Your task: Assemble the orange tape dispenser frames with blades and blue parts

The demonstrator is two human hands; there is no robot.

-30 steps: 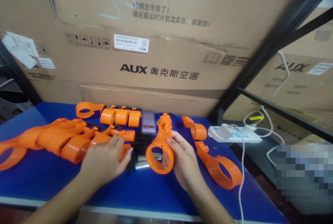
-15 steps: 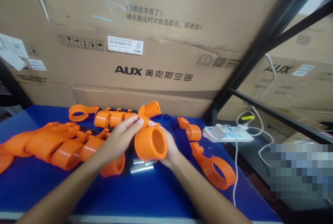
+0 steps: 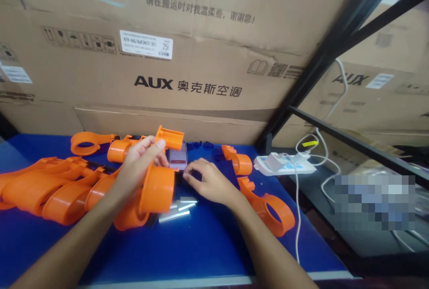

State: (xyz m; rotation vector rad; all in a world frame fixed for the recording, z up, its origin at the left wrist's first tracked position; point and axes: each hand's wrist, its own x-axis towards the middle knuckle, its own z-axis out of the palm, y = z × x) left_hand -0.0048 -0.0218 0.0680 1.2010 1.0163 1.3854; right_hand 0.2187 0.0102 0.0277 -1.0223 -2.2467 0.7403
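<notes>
In the head view, a blue desk (image 3: pixel 208 248) with a pale front edge fills the lower part, and a large cardboard box (image 3: pixel 201 52) stands behind it like a wall, printed with "AUX" and Chinese characters and bearing a white label (image 3: pixel 146 44). A black metal frame (image 3: pixel 318 52) slants up at the right, and beyond it another AUX carton (image 3: pixel 368 76) stands above a dark surface, part of which is pixelated. Over the middle of the desk, the left hand (image 3: pixel 142 157) has its fingers closed around an orange ring part (image 3: pixel 159 189), its round opening low and its clip end up. The right hand (image 3: pixel 209 181) is just beside it, thumb and fingers curled towards each other near something dark; whether they grip anything, one cannot tell. A phone (image 3: pixel 178 158) with a lit screen shows behind the hands, and metal strips (image 3: pixel 174 217) lie below the held part. More orange parts (image 3: pixel 67 201) crowd the left side of the desk, while two others, one farther back (image 3: pixel 241 164) and one nearer (image 3: pixel 279 217), lie on the right. Near them sits a white power strip (image 3: pixel 301 169) with plugs in it, its white cable (image 3: pixel 297 231) running down across the desk.
</notes>
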